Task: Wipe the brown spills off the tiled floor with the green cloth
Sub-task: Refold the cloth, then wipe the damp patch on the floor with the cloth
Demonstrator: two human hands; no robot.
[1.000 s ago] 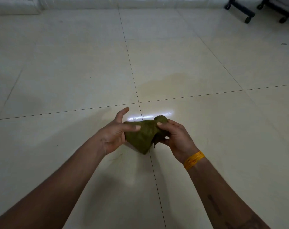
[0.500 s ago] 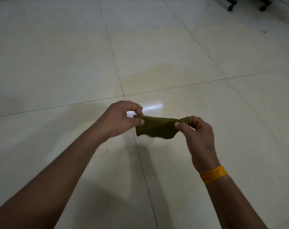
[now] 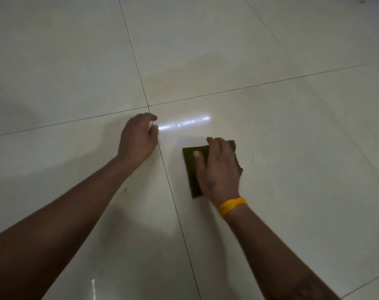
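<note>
On the tiled floor (image 3: 292, 148) right of the grout line (image 3: 169, 182), the right hand (image 3: 221, 167) presses flat on the green cloth (image 3: 191, 167), the left hand (image 3: 137, 137) loosely curled, empty; wiping seems about to start, needing a push forward onto the brown spill (image 3: 205, 70).

**Green cloth down, brown spill one tile up**

So the green cloth (image 3: 191, 167) is a dark olive rag folded into a flat rectangle. It's lying on the glossy cream tiled floor (image 3: 303, 159) just right of a grout line, with my right hand (image 3: 222, 169) flat on top. The brown spill (image 3: 208, 70) is a faint tan patch on the next tile up, apart from the cloth.
</note>
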